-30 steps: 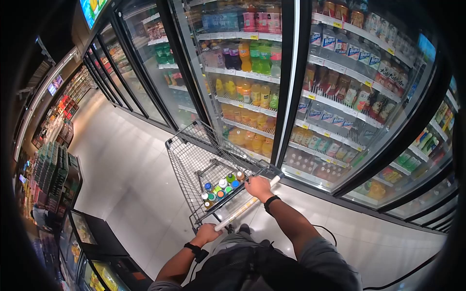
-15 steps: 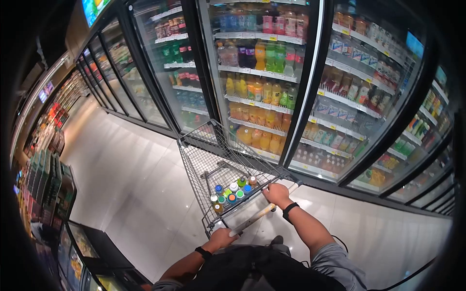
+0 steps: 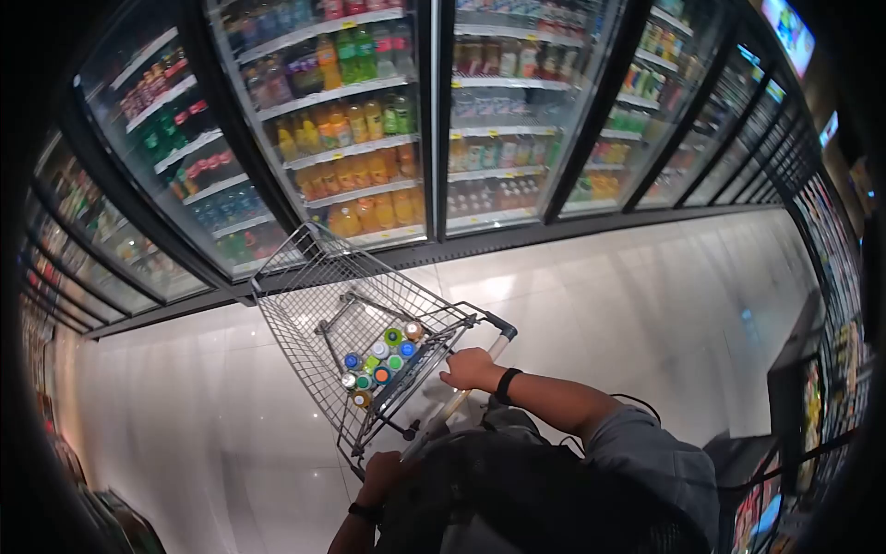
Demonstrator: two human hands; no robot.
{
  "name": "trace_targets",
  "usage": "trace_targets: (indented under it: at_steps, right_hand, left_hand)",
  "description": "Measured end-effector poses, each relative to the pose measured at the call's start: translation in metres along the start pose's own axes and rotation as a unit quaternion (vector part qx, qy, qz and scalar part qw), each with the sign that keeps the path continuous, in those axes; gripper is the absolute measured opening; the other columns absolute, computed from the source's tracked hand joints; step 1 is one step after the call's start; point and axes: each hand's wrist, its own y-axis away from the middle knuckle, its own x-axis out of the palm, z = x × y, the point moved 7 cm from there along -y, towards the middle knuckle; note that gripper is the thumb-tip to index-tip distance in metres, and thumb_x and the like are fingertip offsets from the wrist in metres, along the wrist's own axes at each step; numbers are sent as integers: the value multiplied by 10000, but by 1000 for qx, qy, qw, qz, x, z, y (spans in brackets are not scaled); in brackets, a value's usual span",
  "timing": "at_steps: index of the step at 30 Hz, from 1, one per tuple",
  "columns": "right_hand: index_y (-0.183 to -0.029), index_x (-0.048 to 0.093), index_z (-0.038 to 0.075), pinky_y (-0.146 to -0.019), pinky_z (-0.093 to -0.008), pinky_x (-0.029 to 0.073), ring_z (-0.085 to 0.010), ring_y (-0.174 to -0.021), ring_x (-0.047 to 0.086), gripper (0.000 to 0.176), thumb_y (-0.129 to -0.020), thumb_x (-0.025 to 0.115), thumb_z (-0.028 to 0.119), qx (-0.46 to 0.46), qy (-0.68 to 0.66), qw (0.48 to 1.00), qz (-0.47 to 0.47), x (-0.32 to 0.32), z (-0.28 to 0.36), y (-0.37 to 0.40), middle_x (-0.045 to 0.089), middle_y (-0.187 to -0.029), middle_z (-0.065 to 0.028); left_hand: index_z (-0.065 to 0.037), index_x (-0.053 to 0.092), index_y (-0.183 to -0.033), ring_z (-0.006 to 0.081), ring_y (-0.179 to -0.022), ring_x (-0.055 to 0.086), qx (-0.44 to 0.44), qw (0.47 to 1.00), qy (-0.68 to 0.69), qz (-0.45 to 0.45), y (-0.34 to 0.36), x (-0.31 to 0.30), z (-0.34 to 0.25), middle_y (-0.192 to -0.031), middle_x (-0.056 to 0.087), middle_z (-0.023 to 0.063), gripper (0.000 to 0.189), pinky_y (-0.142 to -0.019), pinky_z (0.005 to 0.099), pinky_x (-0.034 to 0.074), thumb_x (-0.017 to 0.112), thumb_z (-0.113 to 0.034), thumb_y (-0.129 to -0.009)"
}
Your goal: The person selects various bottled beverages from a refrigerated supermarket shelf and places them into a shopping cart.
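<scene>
A wire shopping cart (image 3: pixel 305 346) stands at the centre-left, its far end close to the glass fridge doors. Several bottles with blue, green, white and orange caps (image 3: pixel 382 375) stand together in the cart at the handle end. My right hand (image 3: pixel 472 369) is wrapped round the right part of the pale cart handle (image 3: pixel 449 406), a black band on its wrist. Lower down, my left hand (image 3: pixel 382 471) grips the left end of the handle, partly in shadow.
Glass-door fridges (image 3: pixel 434 120) with shelves of coloured drinks run along the far side. Glossy pale floor tiles (image 3: pixel 637 323) spread around the cart. Dark display cases (image 3: pixel 803 397) and stocked shelves line the right edge. A screen (image 3: pixel 789 32) hangs at the top right.
The view has turned right, showing more fridges and shelves there. In the picture, the cart and both hands sit further left. Both hands still hold the handle.
</scene>
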Motion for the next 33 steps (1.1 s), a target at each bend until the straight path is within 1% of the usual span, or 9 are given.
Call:
trace_targets:
  at_steps: [5, 12, 14, 15, 17, 21, 23, 27, 33]
  right_hand:
    - [-913, 744, 29, -802, -494, 555, -371, -896, 705, 503, -916, 490, 464, 1, -3, 999, 35, 32, 14, 33, 731, -931, -193]
    - [-987, 752, 36, -833, -488, 552, -382, -934, 705, 545, -922, 457, 490, 37, -57, 994, 88, 73, 29, 100, 734, -998, -199]
    - [-1014, 746, 44, -840, -488, 545, -384, -955, 701, 557, -925, 445, 505, 43, -67, 992, 98, 74, 27, 124, 732, -1008, -201]
    - [-1014, 746, 44, -840, -488, 545, -384, -955, 701, 557, -925, 445, 505, 45, -67, 992, 96, 81, 25, 133, 732, -1008, -201]
    - [-1006, 744, 46, -826, -491, 544, -377, -955, 701, 570, -923, 438, 520, 49, -84, 989, 108, 102, 23, 150, 731, -999, -197]
    - [-1006, 738, 42, -827, -496, 542, -380, -950, 698, 589, -934, 439, 545, 60, -99, 984, 133, 106, 10, 172, 724, -1015, -199]
    - [-986, 736, 54, -815, -500, 541, -379, -931, 698, 587, -948, 427, 551, 59, -98, 989, 94, 112, -5, 190, 724, -979, -191]
    - [-967, 733, 64, -810, -506, 541, -374, -914, 698, 581, -966, 413, 548, 69, -112, 991, 30, 110, -30, 216, 725, -943, -180]
    - [-970, 738, 63, -815, -494, 545, -354, -936, 705, 563, -947, 442, 540, 117, -152, 981, -24, 114, -73, 258, 731, -978, -163]
  left_hand:
    - [-37, 688, -759, 400, -776, 691, 12, 998, -58, -35, 23, 16, 40, -749, 683, 205, 534, -714, 489, 548, 628, -559, -856]
    - [-61, 686, -772, 398, -795, 692, 79, 993, -92, -13, 63, 20, 40, -752, 687, 188, 418, -710, 486, 554, 635, -461, -879]
    - [-64, 701, -783, 401, -780, 687, 98, 991, -86, -11, 68, 18, 26, -739, 676, 201, 212, -709, 498, 547, 650, -266, -824]
    - [-64, 701, -783, 401, -780, 687, 100, 991, -87, -11, 71, 20, 25, -739, 676, 201, 212, -709, 498, 547, 650, -266, -824]
    - [-64, 702, -804, 392, -793, 690, 108, 987, -116, 17, 74, 25, 26, -769, 694, 184, 383, -713, 490, 550, 670, -441, -863]
    - [-58, 715, -787, 385, -770, 692, 121, 984, -130, 15, 64, 30, 20, -753, 694, 176, 455, -707, 482, 549, 687, -511, -829]
    - [-52, 721, -751, 378, -743, 692, 59, 994, -91, 9, 62, 19, -5, -731, 693, 170, 525, -696, 466, 552, 703, -575, -778]
    - [-38, 724, -745, 352, -695, 688, 37, 993, -109, 20, 53, 12, -47, -694, 684, 173, 637, -677, 439, 547, 754, -673, -698]
    - [-50, 722, -720, 311, -643, 681, 93, 984, -143, 51, 24, 25, -92, -658, 675, 144, 723, -640, 411, 536, 735, -769, -650]
